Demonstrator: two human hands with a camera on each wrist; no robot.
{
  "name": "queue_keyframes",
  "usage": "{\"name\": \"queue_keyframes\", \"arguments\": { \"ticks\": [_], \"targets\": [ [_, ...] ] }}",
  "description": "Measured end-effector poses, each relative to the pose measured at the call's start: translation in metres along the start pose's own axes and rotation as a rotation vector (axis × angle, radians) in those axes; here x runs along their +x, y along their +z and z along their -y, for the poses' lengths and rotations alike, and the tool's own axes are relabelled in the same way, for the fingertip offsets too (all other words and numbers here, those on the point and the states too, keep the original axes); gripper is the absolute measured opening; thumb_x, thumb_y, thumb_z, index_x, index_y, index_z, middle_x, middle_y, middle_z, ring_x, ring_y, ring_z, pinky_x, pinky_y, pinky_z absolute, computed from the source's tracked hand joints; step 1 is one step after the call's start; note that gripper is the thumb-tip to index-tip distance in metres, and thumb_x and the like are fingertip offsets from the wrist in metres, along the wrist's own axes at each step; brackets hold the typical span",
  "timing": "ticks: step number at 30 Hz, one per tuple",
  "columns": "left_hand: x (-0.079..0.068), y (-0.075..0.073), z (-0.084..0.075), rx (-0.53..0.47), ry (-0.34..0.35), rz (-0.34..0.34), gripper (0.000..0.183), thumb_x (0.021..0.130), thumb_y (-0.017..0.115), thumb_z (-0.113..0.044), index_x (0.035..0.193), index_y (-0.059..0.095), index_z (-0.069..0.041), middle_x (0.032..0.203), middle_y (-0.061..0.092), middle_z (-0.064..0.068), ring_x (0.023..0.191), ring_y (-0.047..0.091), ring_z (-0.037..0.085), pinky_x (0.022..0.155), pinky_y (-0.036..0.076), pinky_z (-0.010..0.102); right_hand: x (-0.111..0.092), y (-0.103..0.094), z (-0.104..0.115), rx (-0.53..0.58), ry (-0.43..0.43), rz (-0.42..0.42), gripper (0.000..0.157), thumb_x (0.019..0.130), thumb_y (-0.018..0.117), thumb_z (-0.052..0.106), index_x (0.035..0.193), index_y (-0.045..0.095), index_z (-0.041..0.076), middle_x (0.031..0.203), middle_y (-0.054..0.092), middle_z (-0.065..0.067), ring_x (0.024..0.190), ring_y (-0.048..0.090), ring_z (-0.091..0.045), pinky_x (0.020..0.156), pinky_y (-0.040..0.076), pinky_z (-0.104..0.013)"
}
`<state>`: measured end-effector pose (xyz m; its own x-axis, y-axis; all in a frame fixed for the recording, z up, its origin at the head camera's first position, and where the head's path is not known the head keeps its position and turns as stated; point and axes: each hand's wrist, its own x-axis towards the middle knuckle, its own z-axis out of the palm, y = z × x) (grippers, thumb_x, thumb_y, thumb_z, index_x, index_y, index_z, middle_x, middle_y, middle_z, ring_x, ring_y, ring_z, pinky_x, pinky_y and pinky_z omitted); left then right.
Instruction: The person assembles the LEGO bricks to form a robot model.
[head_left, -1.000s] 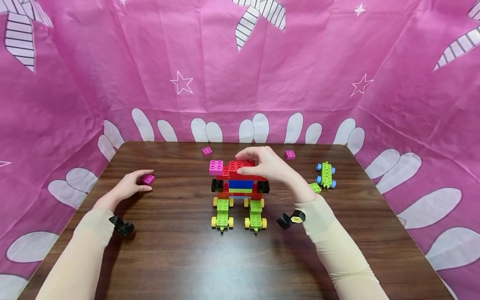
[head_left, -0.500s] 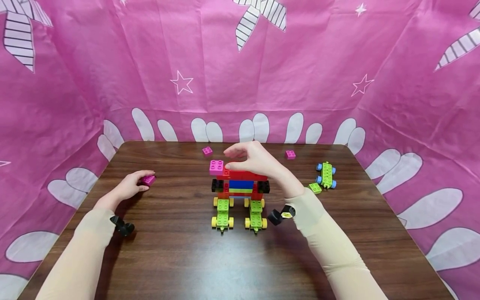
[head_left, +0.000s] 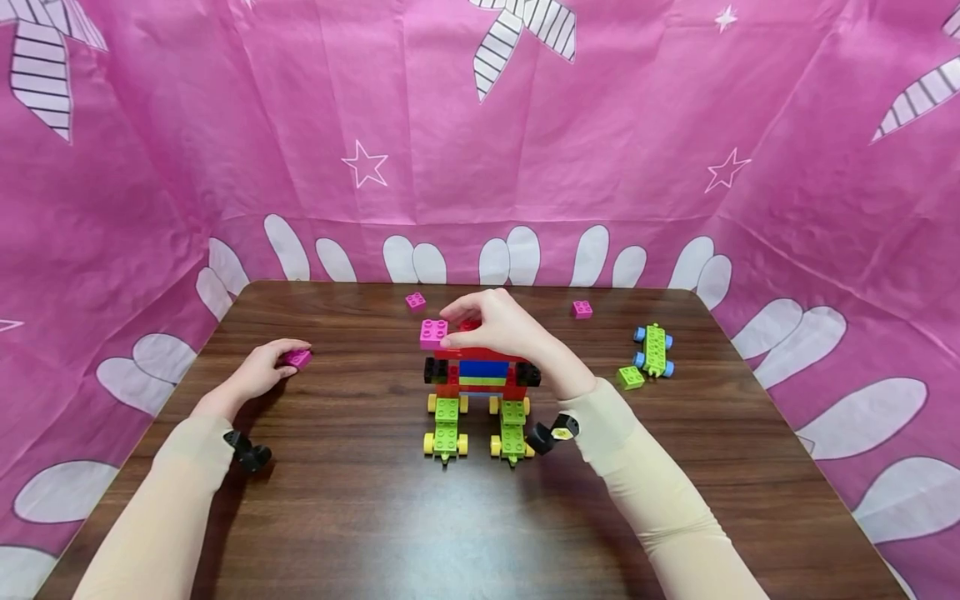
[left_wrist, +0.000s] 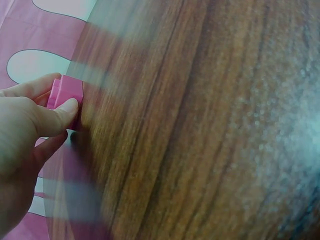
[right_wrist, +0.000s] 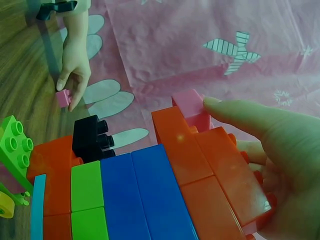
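My left hand (head_left: 257,371) pinches a pink toy building brick (left_wrist: 70,89) between thumb and fingers, low over the left of the table. In the middle stands a built figure of red, blue, green and black bricks (head_left: 483,369), on two lime wheeled bases (head_left: 446,433) with yellow wheels. A second pink brick (head_left: 433,333) sits on the figure's upper left end. My right hand (head_left: 498,323) reaches over the red top and grips that brick, the thumb against its side in the right wrist view. The hand hides most of the red top layer (right_wrist: 232,175).
Two more pink bricks lie at the back, one left (head_left: 416,302) and one right (head_left: 582,310). On the right are a lime wheeled base (head_left: 655,350) with blue wheels and a small lime brick (head_left: 631,377). Pink patterned cloth (head_left: 450,183) surrounds the wooden table (head_left: 360,517).
My right hand has moved left along the figure's red top, from the red bricks to the pink brick at the end. The left hand has hardly moved.
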<state>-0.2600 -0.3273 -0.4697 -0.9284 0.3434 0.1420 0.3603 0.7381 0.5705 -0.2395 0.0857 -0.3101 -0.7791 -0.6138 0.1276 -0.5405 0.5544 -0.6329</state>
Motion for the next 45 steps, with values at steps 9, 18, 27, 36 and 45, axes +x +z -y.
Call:
{"name": "queue_keyframes", "arguments": {
  "ticks": [9, 18, 27, 36, 45],
  "targets": [
    [-0.001, 0.001, -0.001, 0.014, -0.016, -0.032, 0.036, 0.084, 0.065, 0.009, 0.119, 0.059, 0.009, 0.118, 0.057, 0.033, 0.108, 0.054, 0.046, 0.094, 0.041, 0.058, 0.001, 0.002, 0.000, -0.036, -0.009, -0.009, 0.035, 0.081, 0.078, 0.030, 0.109, 0.073, 0.009, 0.095, 0.074, -0.002, 0.088, 0.063, -0.013, 0.077, 0.052, -0.028],
    [0.006, -0.001, -0.017, 0.017, 0.004, -0.068, 0.038, 0.086, 0.069, -0.001, 0.121, 0.059, 0.009, 0.117, 0.059, 0.031, 0.107, 0.056, 0.043, 0.093, 0.041, 0.057, 0.000, 0.003, -0.002, -0.021, -0.022, -0.020, 0.033, 0.081, 0.078, 0.028, 0.107, 0.074, 0.008, 0.096, 0.074, -0.002, 0.088, 0.064, -0.013, 0.077, 0.052, -0.028],
    [0.022, -0.010, -0.056, -0.006, 0.040, -0.101, 0.040, 0.087, 0.069, -0.003, 0.123, 0.058, 0.008, 0.119, 0.059, 0.029, 0.108, 0.055, 0.040, 0.094, 0.044, 0.055, 0.000, 0.003, -0.003, 0.002, -0.017, -0.031, 0.032, 0.081, 0.078, 0.027, 0.106, 0.074, 0.008, 0.098, 0.074, -0.003, 0.090, 0.065, -0.013, 0.079, 0.053, -0.028],
    [0.038, -0.015, -0.103, -0.007, 0.145, -0.163, 0.044, 0.084, 0.073, -0.007, 0.124, 0.059, 0.007, 0.121, 0.061, 0.026, 0.112, 0.057, 0.040, 0.096, 0.043, 0.053, 0.000, 0.004, -0.003, 0.013, -0.007, -0.036, 0.031, 0.081, 0.078, 0.026, 0.106, 0.074, 0.009, 0.098, 0.074, -0.003, 0.089, 0.065, -0.013, 0.077, 0.053, -0.028],
    [0.043, -0.022, -0.152, -0.018, 0.229, -0.214, 0.043, 0.081, 0.077, -0.009, 0.120, 0.063, 0.003, 0.114, 0.066, 0.020, 0.103, 0.063, 0.033, 0.091, 0.049, 0.047, -0.001, 0.005, -0.003, 0.018, -0.004, -0.037, 0.030, 0.081, 0.078, 0.026, 0.106, 0.074, 0.009, 0.101, 0.074, -0.003, 0.091, 0.065, -0.013, 0.079, 0.053, -0.029]
  ]
}}
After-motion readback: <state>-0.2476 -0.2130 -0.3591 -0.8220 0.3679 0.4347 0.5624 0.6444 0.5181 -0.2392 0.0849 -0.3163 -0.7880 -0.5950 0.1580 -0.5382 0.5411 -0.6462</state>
